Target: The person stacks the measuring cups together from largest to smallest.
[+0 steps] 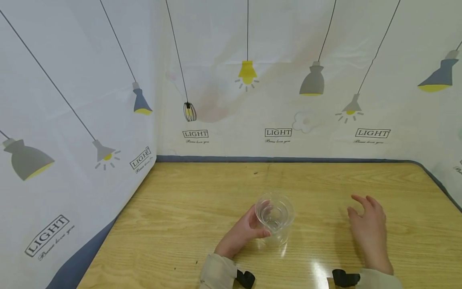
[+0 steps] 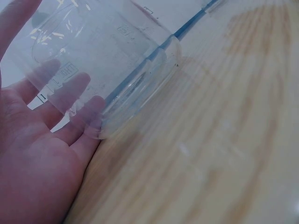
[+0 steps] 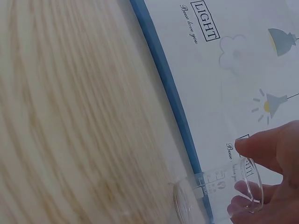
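My left hand (image 1: 245, 230) grips a clear plastic cup (image 1: 283, 237) from its left side, thumb in front and fingers behind. In the left wrist view, several fingers show through the cup (image 2: 121, 42), close to the wooden tabletop. On the right side, my right hand (image 1: 371, 228) has its thumb and fingers bent with a gap between the tips. The right wrist view shows those fingers and thumb around the rim of a small clear beaker (image 3: 217, 179) with pale printed marks, standing upright. In the head view that beaker cannot be made out.
The wood-grained table (image 1: 187, 192) meets a pale wall covering (image 1: 231, 116) printed with hanging lamps. A blue edge strip (image 1: 281, 159) runs along the back, and another covered wall rises at the left. Black straps (image 1: 245, 279) sit at both sleeve cuffs.
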The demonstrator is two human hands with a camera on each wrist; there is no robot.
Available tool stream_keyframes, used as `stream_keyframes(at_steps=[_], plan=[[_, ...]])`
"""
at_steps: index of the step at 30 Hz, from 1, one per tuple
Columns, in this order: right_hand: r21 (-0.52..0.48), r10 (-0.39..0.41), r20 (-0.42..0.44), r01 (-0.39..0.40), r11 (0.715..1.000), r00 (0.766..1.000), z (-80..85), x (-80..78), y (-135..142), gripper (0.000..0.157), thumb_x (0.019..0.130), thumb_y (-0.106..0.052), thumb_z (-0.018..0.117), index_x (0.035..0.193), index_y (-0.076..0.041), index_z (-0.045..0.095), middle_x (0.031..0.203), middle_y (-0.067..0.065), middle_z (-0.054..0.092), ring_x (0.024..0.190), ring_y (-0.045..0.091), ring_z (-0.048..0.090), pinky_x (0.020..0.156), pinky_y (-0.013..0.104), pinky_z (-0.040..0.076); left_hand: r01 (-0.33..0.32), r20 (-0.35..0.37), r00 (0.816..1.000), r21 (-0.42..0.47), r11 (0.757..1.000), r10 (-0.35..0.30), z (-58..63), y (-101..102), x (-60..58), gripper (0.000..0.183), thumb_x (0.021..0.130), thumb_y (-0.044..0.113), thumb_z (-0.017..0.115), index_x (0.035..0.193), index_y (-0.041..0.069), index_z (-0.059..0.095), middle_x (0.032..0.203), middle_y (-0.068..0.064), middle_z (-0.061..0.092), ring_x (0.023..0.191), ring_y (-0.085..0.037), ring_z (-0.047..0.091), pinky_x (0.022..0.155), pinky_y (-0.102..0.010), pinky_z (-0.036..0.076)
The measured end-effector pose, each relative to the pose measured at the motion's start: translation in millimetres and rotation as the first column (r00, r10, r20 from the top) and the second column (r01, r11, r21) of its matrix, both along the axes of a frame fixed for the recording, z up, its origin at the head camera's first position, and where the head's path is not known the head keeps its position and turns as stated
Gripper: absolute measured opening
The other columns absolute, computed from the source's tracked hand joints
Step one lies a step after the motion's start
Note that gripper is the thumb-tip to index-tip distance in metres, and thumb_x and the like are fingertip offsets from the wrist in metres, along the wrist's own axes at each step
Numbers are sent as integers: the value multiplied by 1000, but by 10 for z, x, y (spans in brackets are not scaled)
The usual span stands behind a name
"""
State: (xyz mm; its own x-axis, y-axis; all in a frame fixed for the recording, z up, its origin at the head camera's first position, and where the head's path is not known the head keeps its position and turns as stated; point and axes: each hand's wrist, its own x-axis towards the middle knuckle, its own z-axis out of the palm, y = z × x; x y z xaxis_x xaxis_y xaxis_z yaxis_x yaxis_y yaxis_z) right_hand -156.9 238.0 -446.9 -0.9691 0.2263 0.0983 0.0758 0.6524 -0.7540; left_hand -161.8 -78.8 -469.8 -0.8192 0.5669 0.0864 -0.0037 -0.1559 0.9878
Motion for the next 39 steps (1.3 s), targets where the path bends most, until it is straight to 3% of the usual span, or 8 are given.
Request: stream_keyframes(at_steps=[6, 13, 23, 32, 39], plan=[[20, 1, 57, -2, 1000, 998, -17, -35, 36, 54, 94, -34, 42, 133, 3, 36, 138, 32, 16, 119, 53, 19, 87, 65, 21, -6, 6, 1000, -15, 1000, 6, 11, -4, 5, 76, 77, 18, 70, 140, 20, 27, 139, -1, 35, 130, -23, 25, 104, -35, 21], [9, 54, 81, -55, 998, 995, -48, -52, 11, 59, 93, -40, 39, 135, 1, 33, 132, 34, 24, 113, 49, 33, 80, 61, 31, 4, 12, 1000, -17, 1000, -3, 8, -10, 2, 78, 77, 21, 70, 141, 17, 25, 141, -5, 33, 130, -25, 26, 103, -35, 24], [-59, 24, 77, -19, 998, 997, -87, -59, -5, 65, 91, -44, 42, 133, 4, 32, 125, 29, 34, 112, 47, 36, 83, 57, 33, 4, 10, 1000, -18, 1000, -4, 10, -12, 2, 77, 78, 18, 69, 141, 18, 25, 141, -4, 33, 130, -24, 25, 103, -33, 24], [-143, 56, 152, -34, 989, 987, -37, -91, -27, 80, 88, -57, 32, 140, 1, 15, 134, 34, 16, 115, 50, 30, 80, 59, 35, -1, 15, 1000, -12, 1000, 1, 41, -17, 14, 76, 79, 18, 69, 141, 19, 25, 141, -3, 33, 130, -23, 25, 104, -34, 23], [-187, 97, 154, -67, 980, 983, 23, -43, -7, 77, 91, -48, 36, 141, 1, 4, 138, 33, 11, 119, 51, 25, 85, 61, 30, 0, 32, 999, -17, 1000, 1, 49, -12, 18, 75, 80, 14, 68, 141, 19, 25, 141, -4, 32, 130, -22, 25, 103, -34, 23]])
